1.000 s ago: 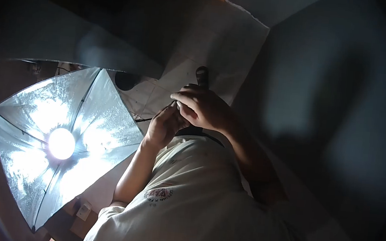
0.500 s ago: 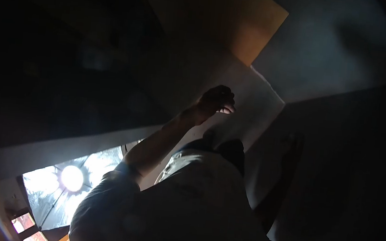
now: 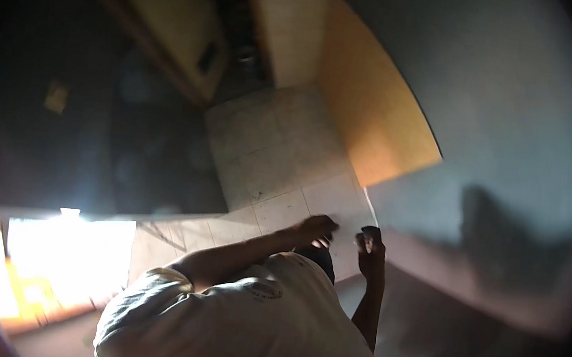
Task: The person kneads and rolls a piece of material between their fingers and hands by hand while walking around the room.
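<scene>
My left hand (image 3: 317,229) is held out in front of my body, its fingers half curled and a gap between thumb and fingertips. Just to its right, apart from it, my right hand (image 3: 371,245) is raised with the fingers bent in a similar loose curve. Both hands are dim and slightly blurred, and I see no object in either. Beneath them is my white T-shirt (image 3: 239,312), with a small dark print on the chest. Pale floor tiles (image 3: 276,208) lie beyond the hands.
An orange-yellow wall section (image 3: 380,126) ends at a corner ahead, meeting a blue-grey wall (image 3: 512,118) on the right. A dark panel-like surface (image 3: 157,159) stands at the left, near a door-like yellowish panel (image 3: 177,23). Bright light enters through an opening (image 3: 69,254) at lower left.
The scene has become much brighter and my view has shifted, showing more floor and the orange wall. My right hand has come up close to my left hand.
</scene>
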A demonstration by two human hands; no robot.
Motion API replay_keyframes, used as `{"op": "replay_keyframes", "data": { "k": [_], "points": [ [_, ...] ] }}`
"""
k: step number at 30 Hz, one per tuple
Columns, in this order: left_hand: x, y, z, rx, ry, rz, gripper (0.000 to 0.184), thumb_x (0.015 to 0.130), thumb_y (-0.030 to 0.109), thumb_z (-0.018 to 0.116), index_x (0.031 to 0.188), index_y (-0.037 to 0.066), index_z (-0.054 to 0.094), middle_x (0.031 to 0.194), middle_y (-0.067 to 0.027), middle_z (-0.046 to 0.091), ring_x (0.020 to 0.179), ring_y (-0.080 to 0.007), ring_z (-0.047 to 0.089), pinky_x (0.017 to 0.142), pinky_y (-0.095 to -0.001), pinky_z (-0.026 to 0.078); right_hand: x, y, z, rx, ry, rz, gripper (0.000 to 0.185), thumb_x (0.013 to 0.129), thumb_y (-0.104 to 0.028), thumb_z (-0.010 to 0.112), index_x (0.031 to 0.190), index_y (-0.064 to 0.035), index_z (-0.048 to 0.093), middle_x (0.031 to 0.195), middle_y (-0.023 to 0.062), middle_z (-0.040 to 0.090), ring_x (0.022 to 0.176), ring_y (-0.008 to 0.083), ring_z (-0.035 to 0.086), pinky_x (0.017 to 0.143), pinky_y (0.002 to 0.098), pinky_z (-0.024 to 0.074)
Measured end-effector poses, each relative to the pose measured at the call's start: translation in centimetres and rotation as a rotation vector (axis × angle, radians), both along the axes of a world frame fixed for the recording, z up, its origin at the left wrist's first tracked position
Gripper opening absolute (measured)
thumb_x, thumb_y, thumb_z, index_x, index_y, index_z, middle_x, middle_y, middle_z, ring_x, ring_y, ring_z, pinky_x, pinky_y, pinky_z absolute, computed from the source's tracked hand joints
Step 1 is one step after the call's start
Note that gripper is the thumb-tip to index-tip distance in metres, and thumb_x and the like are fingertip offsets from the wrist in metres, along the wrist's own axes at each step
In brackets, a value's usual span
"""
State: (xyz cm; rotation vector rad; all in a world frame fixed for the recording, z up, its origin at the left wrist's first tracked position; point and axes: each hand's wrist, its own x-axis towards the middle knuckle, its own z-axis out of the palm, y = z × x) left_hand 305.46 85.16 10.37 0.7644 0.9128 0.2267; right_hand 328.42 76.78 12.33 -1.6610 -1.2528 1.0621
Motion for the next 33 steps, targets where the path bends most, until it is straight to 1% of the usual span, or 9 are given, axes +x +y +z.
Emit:
{"op": "replay_keyframes", "data": {
  "k": [3,6,12,15,17,19,22,26,33],
  "points": [
    [0.0,2.3,3.7,0.236,-0.085,-0.065,0.048,0.106,0.047,0.064,0.128,0.004,0.063,0.106,-0.0100,0.073,0.094,-0.0188,0.072,0.083,-0.0350,0.059,4.7,6.7,-1.3,0.051,-0.098,0.282,0.023,0.106,-0.016,0.067,0.119,0.0009,0.060,0.086,0.0142,0.070,0.077,0.0216,0.070,0.070,0.0356,0.0562],
    [-4.1,3.1,7.3,0.387,0.052,0.309,0.028,0.109,0.030,0.057,0.125,0.007,0.063,0.108,-0.0075,0.072,0.099,-0.0179,0.071,0.088,-0.0334,0.057,6.2,13.7,-3.0,0.040,-0.315,0.541,0.024,0.107,-0.020,0.065,0.120,0.0007,0.061,0.081,0.0137,0.072,0.073,0.0220,0.071,0.067,0.0353,0.0555],
    [-16.3,-6.0,8.7,0.418,0.194,1.034,0.032,0.109,0.033,0.061,0.127,0.008,0.064,0.112,-0.0068,0.074,0.099,-0.0148,0.071,0.085,-0.0312,0.055,-7.8,21.3,-0.8,0.002,-0.392,0.991,0.029,0.107,-0.024,0.064,0.123,0.0004,0.068,0.109,0.0195,0.075,0.101,0.0282,0.075,0.084,0.0379,0.0589],
    [-21.3,-15.5,7.8,0.369,0.245,1.308,0.039,0.109,0.040,0.063,0.132,0.008,0.063,0.112,-0.0060,0.074,0.100,-0.0142,0.070,0.086,-0.0314,0.054,-19.7,17.5,-0.2,0.267,-0.319,1.251,0.031,0.107,-0.024,0.065,0.123,0.0020,0.068,0.108,0.0193,0.076,0.100,0.0286,0.075,0.086,0.0391,0.0572],
    [-24.5,-22.6,7.0,0.343,0.218,1.505,0.040,0.110,0.039,0.062,0.134,0.008,0.062,0.114,-0.0061,0.073,0.101,-0.0137,0.069,0.088,-0.0323,0.054,-28.7,12.2,1.5,0.304,-0.340,1.399,0.031,0.105,-0.023,0.067,0.122,0.0023,0.069,0.115,0.0242,0.074,0.110,0.0414,0.072,0.092,0.0449,0.0569],
    [-28.0,-30.0,5.4,0.304,0.273,1.575,0.041,0.110,0.038,0.062,0.136,0.007,0.061,0.116,-0.0068,0.072,0.103,-0.0137,0.069,0.091,-0.0332,0.054,-36.8,5.2,3.0,0.413,-0.279,1.535,0.030,0.103,-0.021,0.068,0.122,0.0021,0.069,0.114,0.0243,0.073,0.107,0.0420,0.072,0.091,0.0443,0.0572],
    [-33.0,-41.3,5.3,0.162,0.460,1.498,0.051,0.107,0.042,0.064,0.142,0.007,0.059,0.130,-0.0145,0.071,0.117,-0.0218,0.067,0.104,-0.0391,0.053,-45.9,-5.9,1.9,0.242,-0.165,1.760,0.031,0.101,-0.019,0.070,0.123,0.0031,0.069,0.109,0.0215,0.073,0.098,0.0351,0.074,0.086,0.0412,0.0580],
    [-39.5,-52.7,3.5,-0.008,0.692,1.512,0.065,0.102,0.050,0.068,0.147,0.004,0.056,0.135,-0.0195,0.069,0.125,-0.0295,0.066,0.106,-0.0391,0.053,-52.8,-17.5,0.4,0.156,-0.102,2.170,0.033,0.099,-0.015,0.074,0.127,0.0015,0.069,0.107,0.0164,0.074,0.096,0.0271,0.075,0.081,0.0376,0.0585],
    [-48.8,-61.0,2.6,-0.063,0.712,1.601,0.074,0.100,0.055,0.069,0.153,0.006,0.051,0.141,-0.0220,0.066,0.129,-0.0340,0.065,0.106,-0.0407,0.053,-61.3,-21.8,-0.8,0.031,-0.297,2.287,0.035,0.096,-0.014,0.076,0.127,0.0005,0.068,0.107,0.0164,0.072,0.094,0.0277,0.073,0.081,0.0380,0.0578]
  ]
}}
